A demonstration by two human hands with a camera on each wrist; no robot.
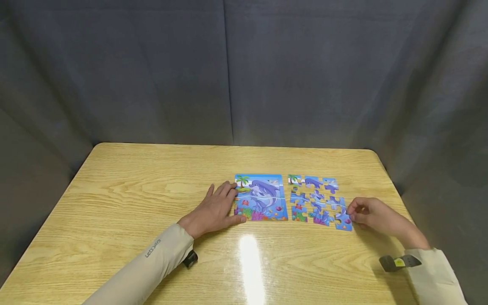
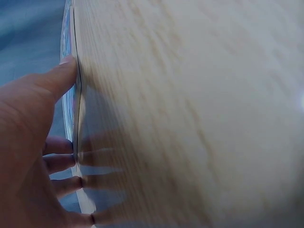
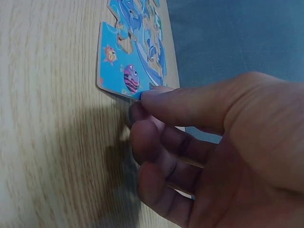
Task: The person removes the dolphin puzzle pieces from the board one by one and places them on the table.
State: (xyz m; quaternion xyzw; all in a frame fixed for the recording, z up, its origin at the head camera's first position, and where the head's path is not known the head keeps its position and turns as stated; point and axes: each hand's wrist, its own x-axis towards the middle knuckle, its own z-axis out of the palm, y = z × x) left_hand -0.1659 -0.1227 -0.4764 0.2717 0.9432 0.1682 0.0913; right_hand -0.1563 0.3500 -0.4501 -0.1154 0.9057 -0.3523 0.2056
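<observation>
My left hand point(image 1: 215, 209) lies with fingers spread at the left edge of a square dolphin puzzle board point(image 1: 263, 195). Its thumb reaches the board's near corner, also seen in the left wrist view. Right of the board lie loose dolphin jigsaw pieces point(image 1: 322, 218) in rough rows with gaps between them. At their near right corner, my right hand point(image 1: 375, 216) pinches the outer edge of a blue puzzle piece point(image 3: 114, 61) with a striped fish and a starfish on it. Thumb above and curled fingers below hold that edge; a shadow shows under it.
A pale wooden table point(image 1: 114, 220) carries everything, with a bright light reflection near its front. Grey curtains point(image 1: 152, 76) hang behind and along both sides. A small dark camera point(image 1: 189, 258) is strapped at the left wrist, another at the right.
</observation>
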